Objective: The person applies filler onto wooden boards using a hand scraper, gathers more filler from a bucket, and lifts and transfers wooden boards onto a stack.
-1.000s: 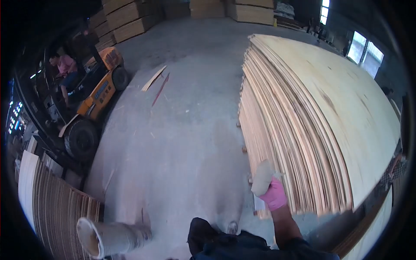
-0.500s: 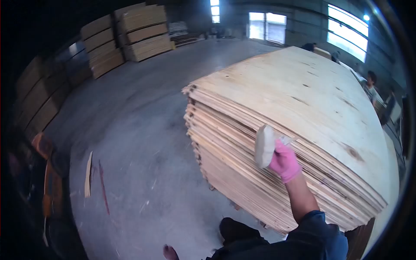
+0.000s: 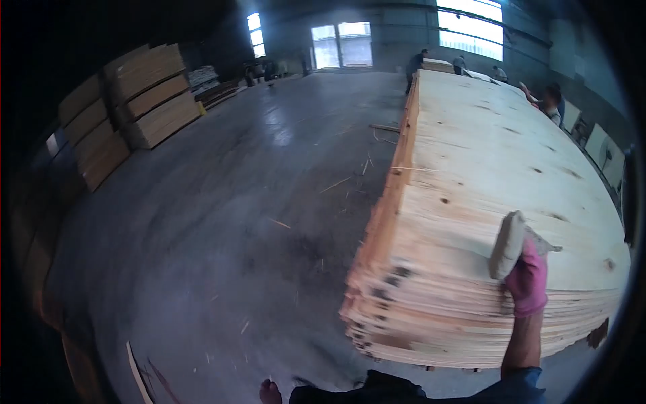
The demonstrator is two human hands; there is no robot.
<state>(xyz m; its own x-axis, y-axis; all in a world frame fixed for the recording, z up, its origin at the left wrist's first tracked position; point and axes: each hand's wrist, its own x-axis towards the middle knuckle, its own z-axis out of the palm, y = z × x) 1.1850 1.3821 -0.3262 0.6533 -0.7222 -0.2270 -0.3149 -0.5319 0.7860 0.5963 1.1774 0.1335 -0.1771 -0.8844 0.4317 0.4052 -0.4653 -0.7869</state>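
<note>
My right hand (image 3: 528, 279), in a pink glove, is closed around a pale oblong pad (image 3: 508, 246) with a loose greyish end sticking out on its right. What the pad is exactly, I cannot make out. The hand is over the near edge of a tall stack of plywood sheets (image 3: 471, 188), whose top sheet is light with dark knots. Whether the pad touches the wood does not show clearly. At the bottom edge a small part of my left hand (image 3: 271, 392) appears, low over the floor; its fingers are not clear.
Wood splinters (image 3: 335, 184) lie about on the grey concrete floor (image 3: 235, 222). Tall board stacks (image 3: 155, 94) stand at the back left. Several people are beyond the plywood, one dark-clothed person (image 3: 416, 67) at its far left corner. A pale strip (image 3: 138, 374) lies at the lower left.
My view has turned right and moved along the stack, so its left side now shows. My right hand, still holding the pad, appears farther right and a little lower.
</note>
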